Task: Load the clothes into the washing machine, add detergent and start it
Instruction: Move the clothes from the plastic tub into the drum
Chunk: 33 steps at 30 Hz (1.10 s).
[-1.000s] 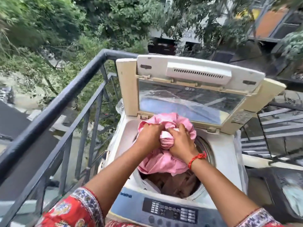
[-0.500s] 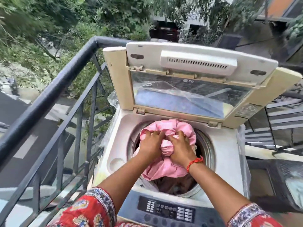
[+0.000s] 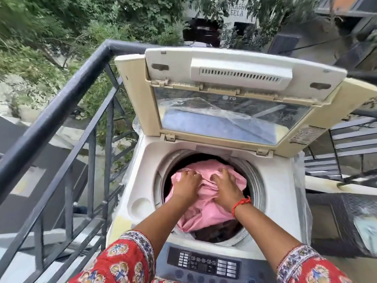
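A white top-load washing machine (image 3: 142, 180) stands with its lid (image 3: 240, 74) propped up. A pink cloth (image 3: 206, 211) fills the top of the drum (image 3: 255, 180), lying over dark clothes (image 3: 216, 231). My left hand (image 3: 186, 184) rests on the cloth's left part with its fingers curled into the fabric. My right hand (image 3: 226, 188), with a red thread at the wrist, lies flat on the cloth with fingers spread. The control panel (image 3: 206, 264) is nearest me. No detergent is in view.
A dark metal balcony railing (image 3: 61, 103) runs close along the machine's left side, with trees and a street beyond. Clear plastic wrap (image 3: 302, 190) hangs at the machine's right. A dark covered object (image 3: 346, 221) sits to the right.
Both hands have gone down from above the opening into the drum with the pink cloth. The bundle, bunched up before, now lies spread low inside, and the right hand has flattened.
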### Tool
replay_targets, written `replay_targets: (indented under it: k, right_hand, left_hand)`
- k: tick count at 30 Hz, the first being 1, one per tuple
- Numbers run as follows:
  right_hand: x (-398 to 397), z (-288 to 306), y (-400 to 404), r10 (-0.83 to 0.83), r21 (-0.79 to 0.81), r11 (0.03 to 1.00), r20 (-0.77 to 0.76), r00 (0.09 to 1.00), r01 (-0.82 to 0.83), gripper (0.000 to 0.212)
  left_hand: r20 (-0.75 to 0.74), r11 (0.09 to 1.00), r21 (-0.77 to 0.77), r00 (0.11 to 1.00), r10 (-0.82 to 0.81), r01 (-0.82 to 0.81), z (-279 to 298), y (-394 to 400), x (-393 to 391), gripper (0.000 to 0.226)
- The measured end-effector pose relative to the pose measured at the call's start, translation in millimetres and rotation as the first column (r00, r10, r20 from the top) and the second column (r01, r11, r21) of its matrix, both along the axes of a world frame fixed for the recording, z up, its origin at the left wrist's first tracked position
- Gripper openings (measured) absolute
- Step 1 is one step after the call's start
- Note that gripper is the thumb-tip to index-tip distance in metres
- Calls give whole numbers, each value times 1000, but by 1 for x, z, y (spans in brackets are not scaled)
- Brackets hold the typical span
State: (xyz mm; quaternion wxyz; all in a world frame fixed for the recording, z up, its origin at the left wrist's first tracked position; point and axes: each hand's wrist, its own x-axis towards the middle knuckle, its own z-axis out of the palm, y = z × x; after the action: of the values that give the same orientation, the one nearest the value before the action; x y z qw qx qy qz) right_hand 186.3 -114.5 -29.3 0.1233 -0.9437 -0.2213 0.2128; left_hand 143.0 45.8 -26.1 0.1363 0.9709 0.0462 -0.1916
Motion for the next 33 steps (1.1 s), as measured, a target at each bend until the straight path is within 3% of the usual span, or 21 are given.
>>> replay_targets:
  k: [4, 7, 10, 12, 14, 16, 18, 20, 21, 27, 33]
  right_hand:
    - [3, -4, -3, 25, -42, 999, 15, 1000, -24, 60]
    - [1, -8, -6, 17, -53, 998, 7, 1000, -17, 57]
    - [6, -18, -8, -50, 0, 999, -48, 998, 50, 50]
    - [13, -23, -5, -209, 133, 965, -132, 969, 226, 37]
    - [22, -26, 2, -421, 262, 829, -288, 860, 493, 21]
    - [30, -25, 13, -535, 337, 543, -567, 626, 769, 7]
    - [39, -24, 23, -410, 297, 174, -845, 343, 939, 8]
    - [50, -20, 31, -252, 213, -88, -950, 185, 973, 18]
    - [57, -19, 35, -206, 178, -169, -968, 142, 969, 20]
    - [85, -22, 45, 5, 10, -421, -1000, 13, 907, 22]
    - [85, -12, 45, 149, -105, -526, -988, -29, 844, 21]
  left_hand:
    - [-39, 1000, 13, 999, 26, -25, -2, -4, 3, 56]
    - [-21, 999, 17, 999, 30, -30, -2, -7, 7, 48]
    - [19, 980, -142, 990, 141, -136, -13, -10, 13, 34]
    - [54, 904, -320, 947, 317, -284, -20, -14, 21, 23]
    - [-13, 750, -461, 849, 528, -474, -26, -19, 32, 22]
    - [-168, 530, -558, 712, 682, -639, -33, -25, 44, 29]
    - [-386, 189, -663, 548, 742, -724, -43, -30, 56, 30]
    - [-565, -141, -709, 435, 701, -691, -47, -37, 70, 26]
    - [-606, -243, -709, 397, 689, -662, -46, -38, 77, 25]
    - [-778, -664, -627, 286, 559, -407, -36, -37, 107, 14]
    - [-855, -825, -492, 331, 399, -277, -44, -34, 104, 24]
